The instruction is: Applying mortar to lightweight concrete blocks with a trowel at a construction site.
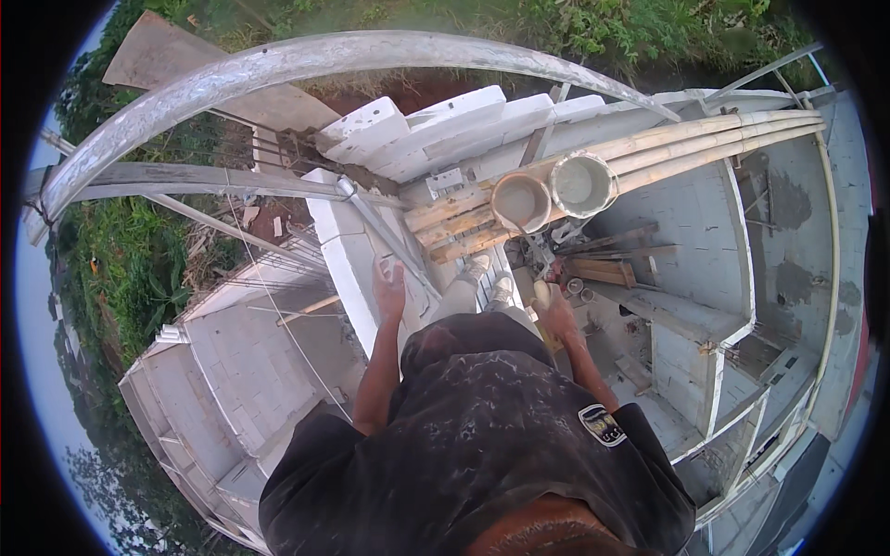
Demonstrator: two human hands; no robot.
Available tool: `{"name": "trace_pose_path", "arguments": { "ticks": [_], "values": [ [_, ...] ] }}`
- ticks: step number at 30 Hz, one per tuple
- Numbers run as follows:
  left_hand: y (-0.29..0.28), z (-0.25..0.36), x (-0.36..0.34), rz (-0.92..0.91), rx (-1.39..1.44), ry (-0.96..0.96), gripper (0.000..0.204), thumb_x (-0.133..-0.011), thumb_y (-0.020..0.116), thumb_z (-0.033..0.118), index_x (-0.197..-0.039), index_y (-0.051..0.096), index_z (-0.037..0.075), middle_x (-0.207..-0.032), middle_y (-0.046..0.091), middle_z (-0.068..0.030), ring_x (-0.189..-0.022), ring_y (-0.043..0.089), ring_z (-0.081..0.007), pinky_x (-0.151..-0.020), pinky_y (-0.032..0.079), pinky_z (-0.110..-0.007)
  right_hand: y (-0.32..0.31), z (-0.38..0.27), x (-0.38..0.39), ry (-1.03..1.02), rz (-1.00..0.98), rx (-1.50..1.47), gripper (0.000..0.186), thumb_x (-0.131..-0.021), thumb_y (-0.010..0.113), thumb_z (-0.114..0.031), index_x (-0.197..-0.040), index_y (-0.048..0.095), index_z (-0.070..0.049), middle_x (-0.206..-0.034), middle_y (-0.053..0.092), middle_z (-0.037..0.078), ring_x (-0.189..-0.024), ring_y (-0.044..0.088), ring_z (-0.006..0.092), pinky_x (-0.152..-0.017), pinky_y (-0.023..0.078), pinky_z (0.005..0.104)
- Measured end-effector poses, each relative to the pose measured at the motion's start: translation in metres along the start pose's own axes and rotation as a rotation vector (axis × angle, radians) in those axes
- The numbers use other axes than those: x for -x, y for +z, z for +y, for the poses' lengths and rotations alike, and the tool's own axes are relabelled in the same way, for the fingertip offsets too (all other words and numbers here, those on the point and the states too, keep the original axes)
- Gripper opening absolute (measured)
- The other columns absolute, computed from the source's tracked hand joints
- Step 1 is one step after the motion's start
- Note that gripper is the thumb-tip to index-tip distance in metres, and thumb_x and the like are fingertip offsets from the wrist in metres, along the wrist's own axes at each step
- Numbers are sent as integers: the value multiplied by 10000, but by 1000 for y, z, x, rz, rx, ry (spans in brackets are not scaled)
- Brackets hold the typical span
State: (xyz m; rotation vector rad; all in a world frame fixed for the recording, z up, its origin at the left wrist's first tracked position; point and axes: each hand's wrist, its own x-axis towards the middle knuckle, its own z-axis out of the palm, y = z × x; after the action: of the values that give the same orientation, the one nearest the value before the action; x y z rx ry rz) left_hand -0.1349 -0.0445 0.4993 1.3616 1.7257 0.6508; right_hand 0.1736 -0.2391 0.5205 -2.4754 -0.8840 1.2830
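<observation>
My left hand (389, 289), dusted white at the fingertips, is beside the pale block wall (345, 246), with its fingers apart and nothing seen in it. Whether it touches the wall I cannot tell. My right hand (558, 317) is low on my right side, its fingers curled around a small pale thing that is too small to name. Ahead of my feet, two buckets (521, 202) of grey mix stand side by side on bamboo poles (686, 148). My dusty shoes (501, 289) rest on a narrow slatted platform (484, 295).
A metal pipe (371, 48) arches across the far side, and a diagonal pole (380, 227) runs along the wall's left. Stepped white blocks (436, 130) rise beyond. Deep rooms lie below on both sides, with timber (603, 271) on the right. A thin string (287, 334) crosses the left.
</observation>
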Motion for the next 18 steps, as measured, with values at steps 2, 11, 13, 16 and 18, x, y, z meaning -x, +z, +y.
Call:
{"name": "trace_pose_path", "arguments": {
  "ticks": [2, 11, 13, 16, 18],
  "values": [
    [-20, -21, 7, 186, -100, -6, 592, -949, 621, 273, -1422, 386, 7, -1250, 556, -242, -1167, 553, -332, -992, 439, -444, 3, -23, -21, -149, -41, 30, 679, -867, 617, -434, -1361, 405, -19, -1126, 651, 268, -1062, 599, 484, -929, 457, 532],
    [-71, -85, -48, 417, -279, -149, 604, -936, 618, 366, -1393, 431, 17, -1288, 524, -281, -1207, 517, -421, -995, 428, -481, 38, -163, -99, -621, -151, 171, 645, -879, 604, -403, -1376, 394, -50, -1052, 670, 249, -1002, 633, 447, -882, 483, 529],
    [-68, -95, -62, 413, -398, -222, 610, -931, 586, 440, -1382, 449, 53, -1251, 553, -265, -1134, 559, -458, -933, 466, -517, 54, -180, -119, -607, -134, 213, 635, -874, 614, -396, -1374, 418, -57, -1089, 664, 232, -1003, 640, 434, -879, 493, 509],
    [-66, -85, -97, 378, -450, -89, 604, -943, 562, 450, -1381, 448, 50, -1245, 573, -242, -1122, 577, -439, -929, 464, -519, 62, -189, -172, -700, -31, 383, 621, -867, 623, -383, -1351, 446, -36, -1132, 638, 261, -990, 652, 433, -862, 507, 502],
    [-68, -90, -110, 391, -417, -90, 589, -955, 535, 453, -1374, 456, 47, -1233, 604, -230, -1104, 597, -421, -917, 465, -515, 79, -199, -202, -675, -59, 439, 601, -874, 615, -382, -1336, 464, -29, -1093, 642, 235, -934, 676, 363, -798, 538, 465]
  ]
}}
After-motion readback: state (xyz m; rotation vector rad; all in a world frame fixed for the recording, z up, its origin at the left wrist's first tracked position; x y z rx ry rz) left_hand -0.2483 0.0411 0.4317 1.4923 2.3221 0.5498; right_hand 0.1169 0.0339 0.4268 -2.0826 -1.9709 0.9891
